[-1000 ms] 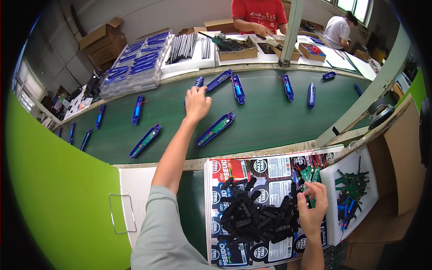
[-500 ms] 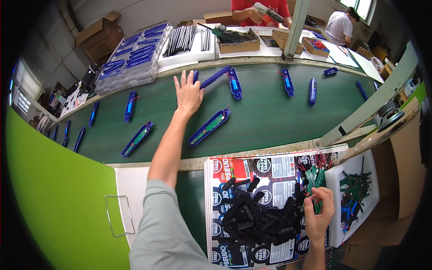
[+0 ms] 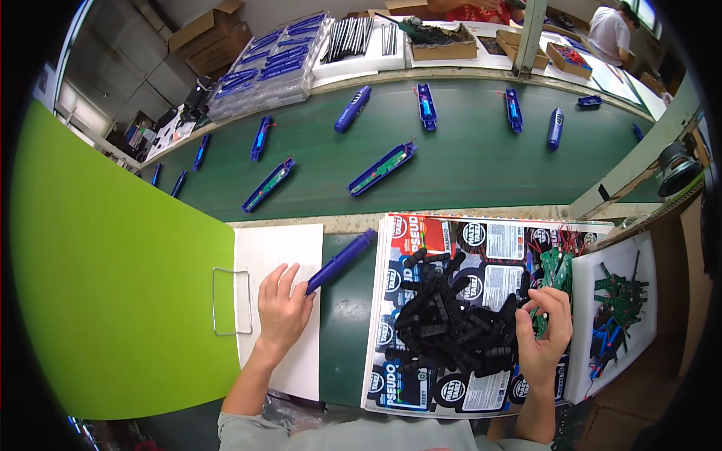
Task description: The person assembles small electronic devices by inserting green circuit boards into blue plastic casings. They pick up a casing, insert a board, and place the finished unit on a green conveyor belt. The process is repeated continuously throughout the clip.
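My left hand (image 3: 284, 310) is closed on the lower end of a long blue plastic casing (image 3: 342, 259). The casing slants up to the right, over the edge of a white board (image 3: 304, 361) and the green surface beside it. My right hand (image 3: 547, 331) has its fingers curled toward the thumb; what lies in the pinch, if anything, I cannot make out. It is over the right side of a printed sheet, against green circuit boards (image 3: 555, 264) with red wires. Left of it lies a heap of black plastic parts (image 3: 444, 319).
On the green conveyor belt (image 3: 481, 177) lie several blue casing halves (image 3: 382, 169), some holding circuit boards, and closed casings (image 3: 555, 129). A white foam tray (image 3: 580, 353) with boards stands right. A green panel (image 3: 128, 278) fills the left. People work beyond the belt.
My left hand has come back from the belt's far side toward me, bringing the blue casing. My right hand stays by the circuit boards. The view has tilted down.
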A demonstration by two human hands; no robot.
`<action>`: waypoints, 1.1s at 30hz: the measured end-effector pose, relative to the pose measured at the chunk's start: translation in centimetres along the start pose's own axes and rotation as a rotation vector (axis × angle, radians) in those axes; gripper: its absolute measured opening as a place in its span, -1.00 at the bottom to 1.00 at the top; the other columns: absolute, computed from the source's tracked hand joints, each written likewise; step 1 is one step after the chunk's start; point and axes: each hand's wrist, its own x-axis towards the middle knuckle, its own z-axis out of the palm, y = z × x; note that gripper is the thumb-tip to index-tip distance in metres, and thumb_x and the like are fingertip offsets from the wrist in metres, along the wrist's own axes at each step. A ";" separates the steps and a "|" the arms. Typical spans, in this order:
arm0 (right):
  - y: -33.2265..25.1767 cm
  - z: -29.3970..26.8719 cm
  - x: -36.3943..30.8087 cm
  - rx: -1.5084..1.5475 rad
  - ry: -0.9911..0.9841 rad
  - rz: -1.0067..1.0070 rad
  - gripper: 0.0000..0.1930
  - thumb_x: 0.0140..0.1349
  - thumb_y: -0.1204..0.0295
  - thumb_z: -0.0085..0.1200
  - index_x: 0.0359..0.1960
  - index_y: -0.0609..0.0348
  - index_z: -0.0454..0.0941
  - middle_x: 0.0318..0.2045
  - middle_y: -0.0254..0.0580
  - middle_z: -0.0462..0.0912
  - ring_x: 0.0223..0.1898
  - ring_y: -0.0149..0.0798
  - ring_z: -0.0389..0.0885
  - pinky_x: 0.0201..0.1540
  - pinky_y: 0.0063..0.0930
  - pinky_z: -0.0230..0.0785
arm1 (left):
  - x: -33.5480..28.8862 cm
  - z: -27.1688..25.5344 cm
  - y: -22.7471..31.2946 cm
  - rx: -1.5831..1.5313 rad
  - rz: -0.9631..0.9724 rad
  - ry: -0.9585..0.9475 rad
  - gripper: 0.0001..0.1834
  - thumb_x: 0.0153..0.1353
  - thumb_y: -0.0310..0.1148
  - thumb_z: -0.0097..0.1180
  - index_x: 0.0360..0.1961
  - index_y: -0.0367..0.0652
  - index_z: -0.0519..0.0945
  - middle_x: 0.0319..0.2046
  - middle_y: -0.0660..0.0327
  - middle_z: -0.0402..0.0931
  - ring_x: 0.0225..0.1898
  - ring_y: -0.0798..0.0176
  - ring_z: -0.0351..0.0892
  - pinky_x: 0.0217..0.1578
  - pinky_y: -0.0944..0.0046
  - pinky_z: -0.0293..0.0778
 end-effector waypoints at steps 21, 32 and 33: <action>3.5 11.5 7.0 -0.159 -0.446 -0.385 -0.89 0.08 0.57 0.20 -0.33 0.24 0.60 -0.32 -0.12 0.60 -0.19 -0.03 0.55 -0.05 -0.17 0.39 | 20.3 5.0 -4.3 -0.482 0.043 0.275 -0.59 0.27 -0.43 0.22 0.14 -0.24 0.53 0.11 0.03 0.52 0.14 0.03 0.53 0.12 0.11 0.44; 2.6 9.3 6.7 -0.040 -0.549 -0.152 -0.80 0.06 0.58 0.27 -0.32 0.23 0.48 -0.32 -0.08 0.58 -0.20 0.02 0.57 -0.07 -0.14 0.40 | 33.5 20.6 -10.3 0.017 -0.131 0.108 -0.56 0.20 -0.26 0.27 0.07 -0.19 0.55 0.00 -0.07 0.49 0.07 -0.18 0.47 0.05 -0.12 0.47; 2.4 8.2 6.6 0.024 -0.529 -0.086 -0.79 0.07 0.58 0.27 -0.31 0.24 0.48 -0.31 -0.07 0.59 -0.20 0.02 0.59 -0.10 -0.14 0.42 | 33.8 21.0 -11.1 -0.014 -0.154 0.155 -0.61 0.20 -0.33 0.24 0.04 -0.21 0.55 -0.01 -0.08 0.48 0.07 -0.20 0.47 0.05 -0.12 0.46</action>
